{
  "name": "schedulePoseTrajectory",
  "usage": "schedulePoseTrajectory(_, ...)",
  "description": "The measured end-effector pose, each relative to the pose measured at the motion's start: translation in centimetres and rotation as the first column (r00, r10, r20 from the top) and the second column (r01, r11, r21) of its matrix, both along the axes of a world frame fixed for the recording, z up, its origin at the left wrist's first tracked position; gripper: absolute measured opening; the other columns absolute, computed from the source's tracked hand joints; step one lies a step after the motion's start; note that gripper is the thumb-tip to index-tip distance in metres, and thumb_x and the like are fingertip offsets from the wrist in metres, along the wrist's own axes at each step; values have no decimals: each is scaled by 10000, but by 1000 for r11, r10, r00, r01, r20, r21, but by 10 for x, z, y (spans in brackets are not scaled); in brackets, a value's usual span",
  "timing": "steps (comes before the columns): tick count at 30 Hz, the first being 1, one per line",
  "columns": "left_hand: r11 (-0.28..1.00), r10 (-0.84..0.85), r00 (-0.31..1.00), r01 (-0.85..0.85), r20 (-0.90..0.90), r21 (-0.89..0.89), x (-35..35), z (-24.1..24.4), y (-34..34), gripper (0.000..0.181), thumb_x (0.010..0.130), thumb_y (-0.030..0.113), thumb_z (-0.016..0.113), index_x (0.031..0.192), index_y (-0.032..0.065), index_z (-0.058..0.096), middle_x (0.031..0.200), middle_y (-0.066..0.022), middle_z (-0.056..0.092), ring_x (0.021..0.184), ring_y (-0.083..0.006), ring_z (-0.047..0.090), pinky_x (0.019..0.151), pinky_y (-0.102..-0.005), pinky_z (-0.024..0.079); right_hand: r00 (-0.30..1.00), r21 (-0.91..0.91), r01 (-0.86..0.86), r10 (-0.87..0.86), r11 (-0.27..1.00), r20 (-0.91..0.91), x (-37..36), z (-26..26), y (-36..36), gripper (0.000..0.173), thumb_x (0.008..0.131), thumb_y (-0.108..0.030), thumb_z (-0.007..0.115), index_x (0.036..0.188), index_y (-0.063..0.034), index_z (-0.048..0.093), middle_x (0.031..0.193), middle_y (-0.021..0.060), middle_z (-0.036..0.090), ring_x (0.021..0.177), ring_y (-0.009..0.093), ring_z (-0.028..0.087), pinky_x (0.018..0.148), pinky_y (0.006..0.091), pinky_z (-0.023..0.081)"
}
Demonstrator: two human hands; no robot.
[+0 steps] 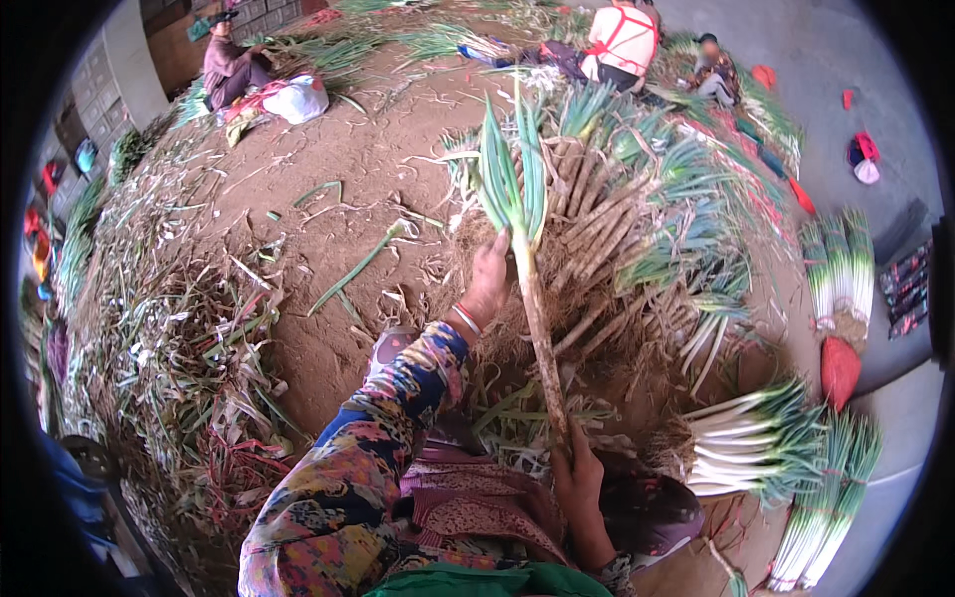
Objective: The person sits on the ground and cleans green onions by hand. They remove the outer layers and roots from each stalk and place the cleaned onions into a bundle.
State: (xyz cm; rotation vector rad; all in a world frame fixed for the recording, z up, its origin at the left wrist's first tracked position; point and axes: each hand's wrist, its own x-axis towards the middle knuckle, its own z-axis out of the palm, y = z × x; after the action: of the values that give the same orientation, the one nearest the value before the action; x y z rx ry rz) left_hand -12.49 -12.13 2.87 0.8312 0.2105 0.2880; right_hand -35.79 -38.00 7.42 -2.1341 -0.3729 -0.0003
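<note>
A long green onion (536, 321) with a soil-stained stalk stands at a slant before me, its leaves pointing away. My right hand (578, 470) grips its lower end near my lap. At the neck, where the leaves fan out, my left hand (489, 274) has its thumb against the leaf bases; its fingers are partly hidden. Beyond and to the right lies a heap of uncleaned green onions (597, 216) with roots and brown skins on. Close to my right knee is a pile of cleaned green onions (735, 444) with white stalks.
A mound of peeled skins and leaf scraps (194, 351) covers the left ground. Tied onion bundles (817, 507) lie at the right, with others (839, 269) farther up. One person (231, 67) sits at the far left; another (623, 41) and a third (715, 74) are beyond the heap.
</note>
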Motion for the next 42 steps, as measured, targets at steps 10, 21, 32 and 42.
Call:
schedulePoseTrajectory(10, 991, -2, 982, -23, 190, 130, -1, 92, -16, 66, 853, 113, 648, 885, 63, 620, 857, -18, 651, 760, -97, 607, 648, -241, 495, 990, 38, 64, -68, 997, 124, 7, 9, 15, 482, 859, -66, 564, 1314, 6, 421, 906, 167, 633, 736, 239, 626, 644, 293, 477)
schedulePoseTrajectory(21, 472, 115, 957, -290, 268, 832, -15, 97, -23, 106, 800, 115, 674, 849, 41, 615, 678, -41, 628, 499, -81, 533, 418, -223, 460, 959, 258, 273, -283, 927, 0, 71, -55, 37, 463, 902, -190, 540, 1309, 2, 431, 1011, 132, 624, 864, 218, 589, 770, 312, 457)
schedulePoseTrajectory(32, 790, -296, 954, 222, 39, 572, -131, 143, 38, 91, 823, 52, 642, 912, 33, 647, 764, -99, 660, 657, -150, 641, 534, -278, 517, 764, 404, 486, -152, 775, -627, 175, -68, 19, 477, 924, -286, 519, 1283, 24, 466, 954, 113, 624, 792, 179, 567, 715, 311, 457)
schedulePoseTrajectory(42, 717, -280, 927, 374, -249, 588, -10, 114, 40, 919, 801, 651, 526, 1331, -75, 337, 1272, -261, 473, 1202, -359, 458, 988, -459, 390, 991, 311, 122, -98, 942, -92, 102, 6, 0, 353, 933, -206, 480, 1186, 33, 536, 963, 84, 601, 853, 156, 579, 724, 283, 485)
